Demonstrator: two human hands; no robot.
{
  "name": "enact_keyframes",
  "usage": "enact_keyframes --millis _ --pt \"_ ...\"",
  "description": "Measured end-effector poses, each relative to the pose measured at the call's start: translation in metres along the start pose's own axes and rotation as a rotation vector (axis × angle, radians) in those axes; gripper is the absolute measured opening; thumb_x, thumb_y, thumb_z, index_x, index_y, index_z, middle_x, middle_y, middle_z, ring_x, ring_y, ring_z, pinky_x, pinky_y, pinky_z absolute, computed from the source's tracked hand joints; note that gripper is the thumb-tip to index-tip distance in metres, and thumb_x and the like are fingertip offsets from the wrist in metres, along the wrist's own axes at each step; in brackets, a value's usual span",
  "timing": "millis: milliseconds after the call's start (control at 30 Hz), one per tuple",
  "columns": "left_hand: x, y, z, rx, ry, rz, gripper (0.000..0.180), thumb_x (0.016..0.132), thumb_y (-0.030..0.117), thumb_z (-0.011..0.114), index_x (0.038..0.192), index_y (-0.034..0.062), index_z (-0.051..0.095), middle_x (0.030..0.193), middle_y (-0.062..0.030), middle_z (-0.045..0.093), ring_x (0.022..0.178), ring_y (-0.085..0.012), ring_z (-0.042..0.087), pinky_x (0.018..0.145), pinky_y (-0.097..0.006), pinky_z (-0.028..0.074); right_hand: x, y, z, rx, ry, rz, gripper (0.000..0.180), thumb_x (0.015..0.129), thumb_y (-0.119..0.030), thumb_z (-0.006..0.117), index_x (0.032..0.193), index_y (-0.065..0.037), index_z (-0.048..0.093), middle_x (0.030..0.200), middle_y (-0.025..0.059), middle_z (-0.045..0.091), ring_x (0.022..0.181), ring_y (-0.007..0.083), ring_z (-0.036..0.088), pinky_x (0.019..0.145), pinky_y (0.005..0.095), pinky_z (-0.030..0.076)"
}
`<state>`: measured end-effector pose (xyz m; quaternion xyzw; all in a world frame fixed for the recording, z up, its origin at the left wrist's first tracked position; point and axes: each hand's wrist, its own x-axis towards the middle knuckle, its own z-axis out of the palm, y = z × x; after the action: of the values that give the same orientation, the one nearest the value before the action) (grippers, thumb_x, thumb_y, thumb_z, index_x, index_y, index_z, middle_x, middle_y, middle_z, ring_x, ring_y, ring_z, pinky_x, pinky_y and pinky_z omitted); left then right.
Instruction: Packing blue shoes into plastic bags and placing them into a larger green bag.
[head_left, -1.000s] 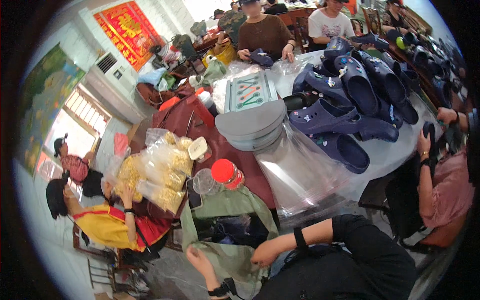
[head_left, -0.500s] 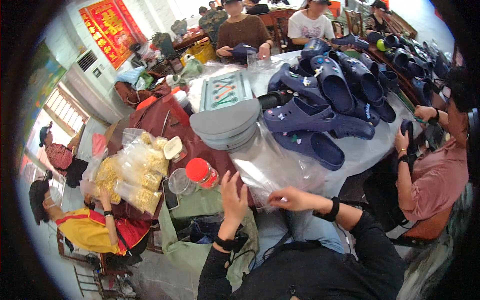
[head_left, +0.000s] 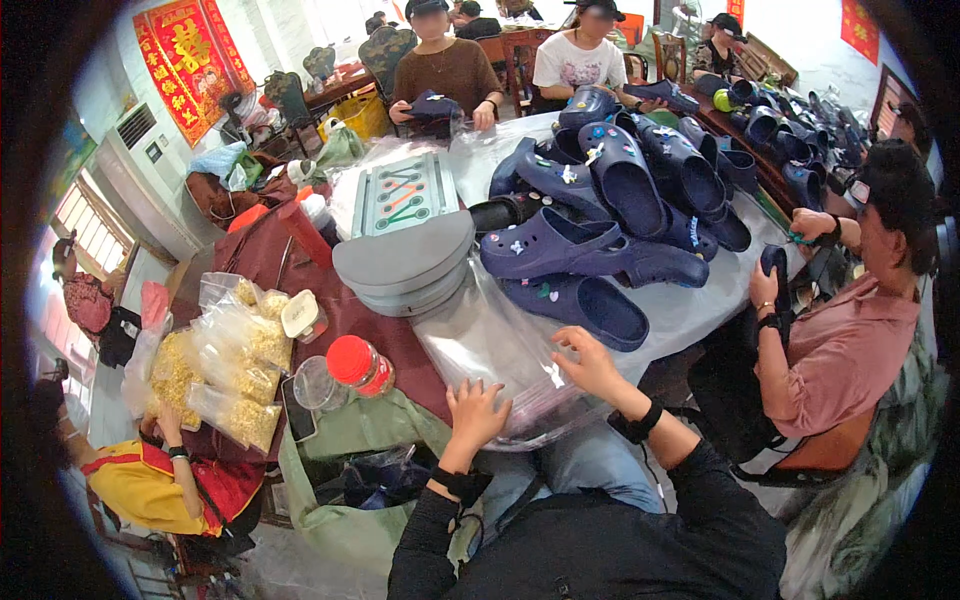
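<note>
Pile of dark blue clogs (head_left: 620, 210) on the table's far side. Stack of grey trays (head_left: 405, 265) beside it. Red-lidded jar (head_left: 360, 365) near table edge. Bags of yellow bits (head_left: 225, 365) at left.

two forearms in black sleeves reach up from the near edge. the left hand (head_left: 478, 413) lies palm down, fingers spread and slightly curled. the right hand (head_left: 590, 362) reaches farther and to the right, fingers bent, a black band on its wrist.
</note>
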<state>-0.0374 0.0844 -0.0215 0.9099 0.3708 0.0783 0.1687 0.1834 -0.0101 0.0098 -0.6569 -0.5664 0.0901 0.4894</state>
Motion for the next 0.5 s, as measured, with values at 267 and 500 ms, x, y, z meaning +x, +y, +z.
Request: enact_keyframes --millis 267,500 --pt "0.028 0.003 0.028 -0.197 0.189 0.096 0.04 0.081 0.024 0.058 0.117 0.0062 0.058 0.124 -0.0226 0.051 0.119 -0.0374 0.043 0.102 -0.047 0.032 0.021 0.039 -0.051 -0.334 0.268 0.157 0.029 0.076 -0.017 0.069 0.101 -0.005 0.059 0.101 0.0115 0.057 0.095 0.0317 0.056 0.082 0.0404 0.046" --pt "0.049 0.014 0.047 -0.093 0.145 0.049 0.036 0.078 0.015 0.056 0.11 -0.0004 0.057 0.109 -0.022 0.054 0.106 -0.0374 0.049 0.088 -0.045 0.041 0.017 0.095 -0.084 -0.795 0.008 0.455 0.039 0.077 -0.025 0.066 0.108 -0.003 0.055 0.101 0.018 0.059 0.093 0.0386 0.057 0.081 0.0471 0.046"
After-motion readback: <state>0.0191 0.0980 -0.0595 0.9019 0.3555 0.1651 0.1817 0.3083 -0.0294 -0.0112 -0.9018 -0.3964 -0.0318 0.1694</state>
